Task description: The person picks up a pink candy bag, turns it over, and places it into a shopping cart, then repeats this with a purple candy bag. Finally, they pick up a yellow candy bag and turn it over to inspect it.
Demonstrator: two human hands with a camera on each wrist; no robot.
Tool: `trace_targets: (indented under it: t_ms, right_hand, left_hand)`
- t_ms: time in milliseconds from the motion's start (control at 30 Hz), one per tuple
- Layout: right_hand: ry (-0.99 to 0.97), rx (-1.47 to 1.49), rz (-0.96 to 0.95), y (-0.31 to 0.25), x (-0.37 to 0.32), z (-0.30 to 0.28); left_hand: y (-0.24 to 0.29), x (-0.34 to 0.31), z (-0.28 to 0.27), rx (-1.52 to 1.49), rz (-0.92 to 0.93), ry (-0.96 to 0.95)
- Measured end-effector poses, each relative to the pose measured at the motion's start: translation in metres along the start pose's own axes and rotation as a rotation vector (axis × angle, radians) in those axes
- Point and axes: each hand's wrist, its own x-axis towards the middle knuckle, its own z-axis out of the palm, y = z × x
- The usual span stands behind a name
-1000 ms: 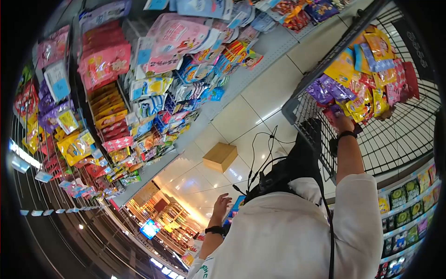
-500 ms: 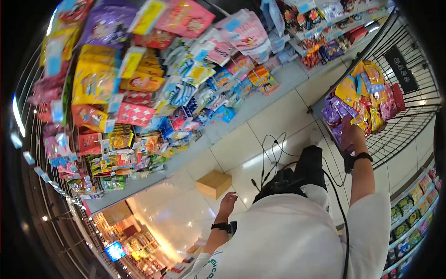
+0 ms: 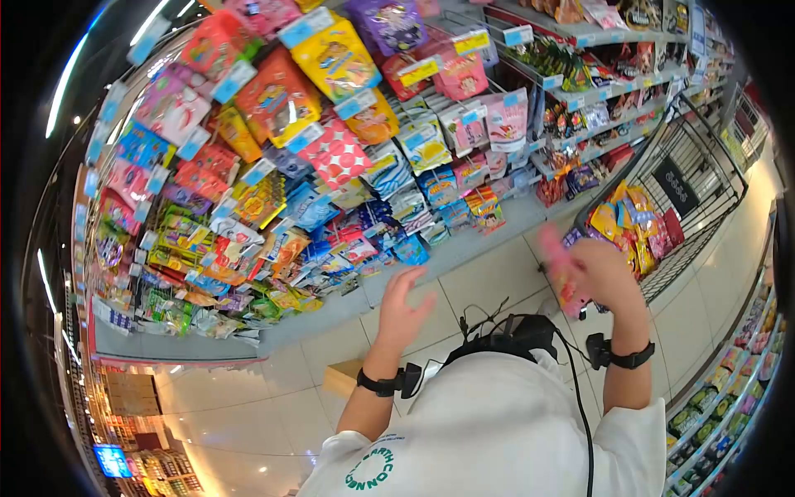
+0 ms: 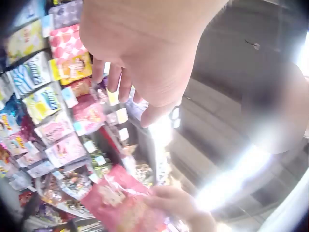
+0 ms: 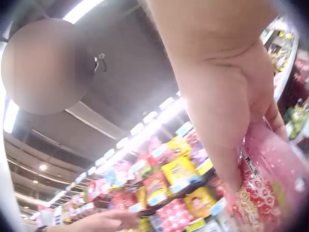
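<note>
My right hand [image 3: 609, 273] grips a pink candy bag [image 3: 565, 277] by one end, raised in front of the body near the shopping cart. In the right wrist view the bag's clear and pink wrapper [image 5: 260, 188] hangs below the fingers, with red print on it. The left wrist view shows the same bag [image 4: 116, 200] beneath my left hand [image 4: 140, 63]. That left hand is raised toward the shelf with fingers loosely spread and holds nothing. Ahead of it hang many candy bags, among them a pink dotted one [image 3: 335, 153] and a yellow one [image 3: 331, 62].
The wire shopping cart [image 3: 712, 195], with a pile of colourful candy bags [image 3: 633, 219] in it, stands at the right. Shelves with hanging snacks [image 3: 414, 207] fill the front and left. A cardboard box [image 3: 341, 378] and cables [image 3: 489, 313] are low by the body.
My right hand has come up out of the cart with the pink bag. The left hand has risen toward the shelf. The view has turned, so the cart now appears farther off.
</note>
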Motion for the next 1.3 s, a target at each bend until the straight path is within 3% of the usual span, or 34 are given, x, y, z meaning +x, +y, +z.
trace_targets:
  t_ms: [67,100,167,233,300,367,500,600,767,900,1100,1300]
  right_hand:
    - [-0.036,0.036,-0.247,-0.054,0.014,-0.003]
    - [-0.029,0.028,-0.27,-0.076,0.02,-0.001]
    - [0.066,0.081,-0.557,-0.116,0.028,0.005]
    - [0.073,0.099,-0.679,-0.156,0.03,-0.001]
    - [0.075,0.112,-0.79,-0.181,0.03,-0.009]
    - [0.007,0.226,-0.846,-0.194,0.035,-0.017]
    - [0.029,0.411,-0.803,-0.204,0.042,-0.019]
    - [0.051,0.462,-0.744,-0.206,0.038,-0.013]
    - [-0.117,0.434,-0.785,-0.212,0.029,-0.011]
    - [-0.084,0.382,-0.882,-0.214,0.026,-0.002]
    - [-0.044,0.293,-0.932,-0.222,0.019,0.005]
    - [-0.109,0.478,-0.791,-0.223,0.018,0.002]
  left_hand:
    - [0.041,0.002,-0.015,0.105,0.241,0.08]
    - [0.059,-0.001,-0.024,0.112,0.246,0.103]
    - [0.09,-0.011,-0.039,0.266,0.351,0.036]
    - [0.101,-0.025,-0.053,0.312,0.357,0.035]
    - [0.103,-0.041,-0.069,0.331,0.148,-0.196]
    - [0.099,-0.056,-0.074,0.229,0.128,-0.071]
    - [0.083,-0.08,-0.086,-0.048,0.097,0.272]
    - [0.083,-0.092,-0.089,-0.185,-0.007,0.364]
    - [0.091,-0.099,-0.089,-0.252,0.027,0.322]
    - [0.086,-0.104,-0.09,-0.159,0.144,0.284]
    - [0.085,-0.11,-0.088,-0.14,0.18,0.256]
    - [0.091,-0.113,-0.097,-0.086,0.267,0.316]
